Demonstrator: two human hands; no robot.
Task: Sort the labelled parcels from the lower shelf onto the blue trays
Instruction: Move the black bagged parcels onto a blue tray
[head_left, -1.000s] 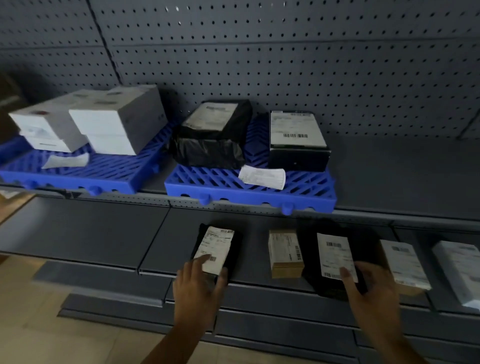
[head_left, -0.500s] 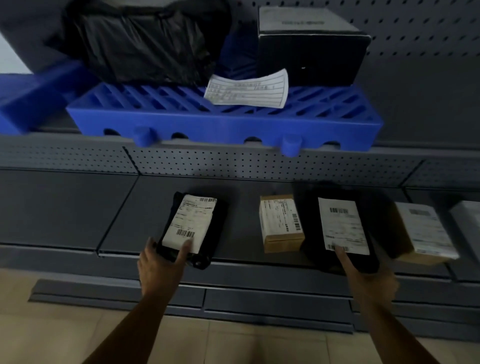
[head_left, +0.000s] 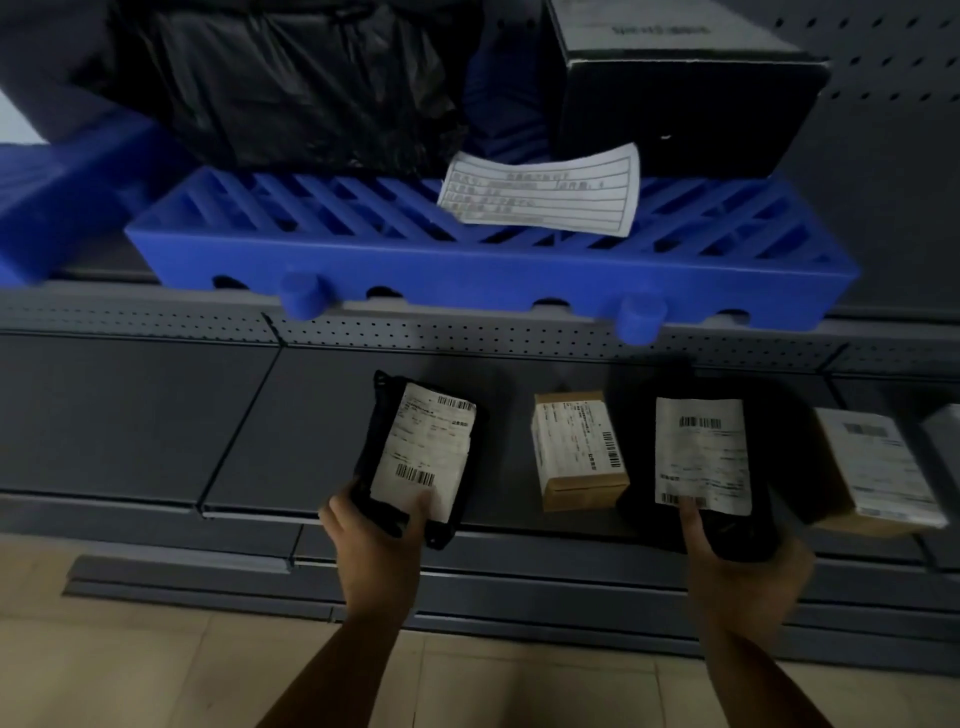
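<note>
My left hand grips the near end of a small black bagged parcel with a white label, thumb on the label, at the lower shelf's front edge. My right hand holds the near end of a larger black parcel with a white label, its thumb pressed on the label. Between them a small brown box lies on the lower shelf. Another brown labelled box lies to the right. Above, a blue tray carries a black bag, a black box and a paper slip.
A second blue tray shows at the left edge of the upper shelf. A pale parcel is cut off at the right edge. Grey pegboard backs the shelves, and tan floor tiles lie below.
The view has dropped and closed in on the lower shelf. Both hands have gone from touching the two black parcels to closing around their near ends.
</note>
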